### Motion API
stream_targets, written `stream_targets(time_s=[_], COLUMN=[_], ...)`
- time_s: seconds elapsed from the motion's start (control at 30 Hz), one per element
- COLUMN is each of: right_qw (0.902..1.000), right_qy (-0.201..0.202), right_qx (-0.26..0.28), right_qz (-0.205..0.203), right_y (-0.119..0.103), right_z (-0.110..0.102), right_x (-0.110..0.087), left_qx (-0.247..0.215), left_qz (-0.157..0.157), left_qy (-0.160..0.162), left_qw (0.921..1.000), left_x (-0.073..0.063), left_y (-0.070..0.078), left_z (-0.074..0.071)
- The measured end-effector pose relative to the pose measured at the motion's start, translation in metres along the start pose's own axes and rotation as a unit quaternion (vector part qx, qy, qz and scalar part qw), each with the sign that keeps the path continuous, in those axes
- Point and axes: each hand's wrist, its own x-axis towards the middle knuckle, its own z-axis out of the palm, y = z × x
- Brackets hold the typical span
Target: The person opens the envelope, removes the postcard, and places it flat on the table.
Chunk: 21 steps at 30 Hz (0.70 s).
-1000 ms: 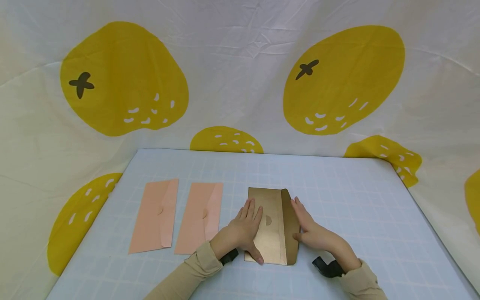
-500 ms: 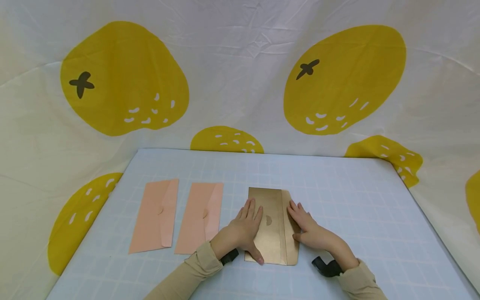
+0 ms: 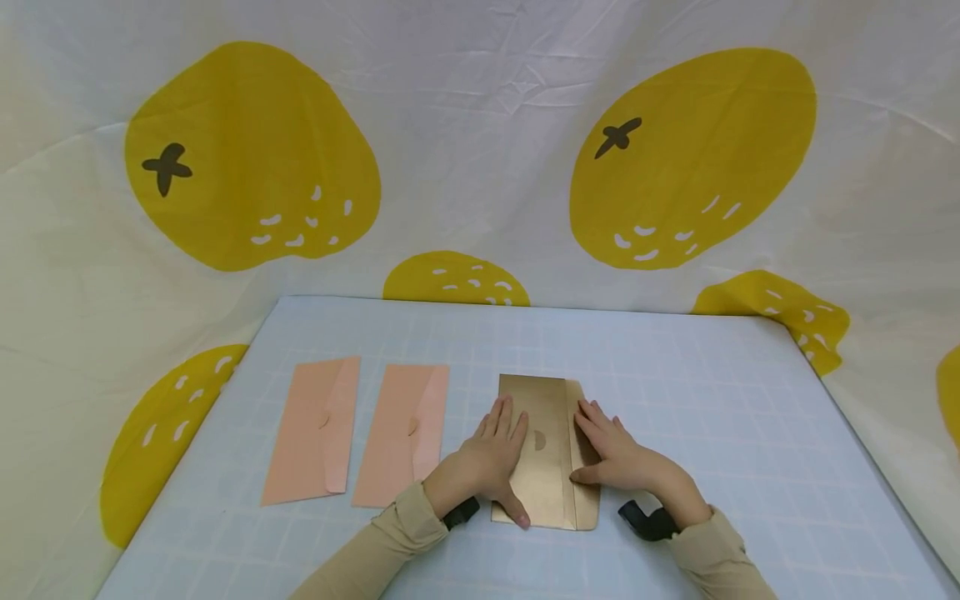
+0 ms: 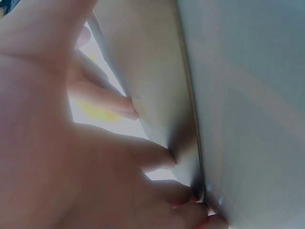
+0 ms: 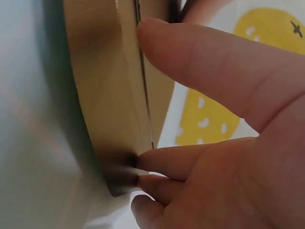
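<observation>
Tabletop (image 3: 720,417), fingers (image 3: 519,428) on gold envelope (image 3: 546,457)

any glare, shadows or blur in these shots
Head: mostly sharp, soft sheen on the gold envelope; left wrist: left grip soft and hazy, washed-out white behind it; right wrist: dark shadows on the gold flap beside the right grip.

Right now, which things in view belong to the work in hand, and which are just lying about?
In use:
gold envelope
left hand, resting on it
right hand, touching its flap

Apparently idle, in neither hand:
left pink envelope
right pink envelope, beside it
</observation>
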Motion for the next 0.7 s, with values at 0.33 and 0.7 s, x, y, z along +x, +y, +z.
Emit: stream_targets(time_s=[0.33, 0.7], right_qw=[0.9999, 0.9999], right_qy=[-0.006, 0.008], right_qx=[0.006, 0.011], right_qz=[0.012, -0.011], right_y=[-0.007, 0.003], right_z=[-0.004, 0.002], right_x=[0.012, 0.017], left_qx=[-0.007, -0.007], left_qz=[-0.002, 0.0], left_qy=[0.001, -0.002], left_qw=[1.0, 1.0], left_x=[0.001, 0.0], left_y=[0.0, 0.0], left_z=[0.001, -0.001])
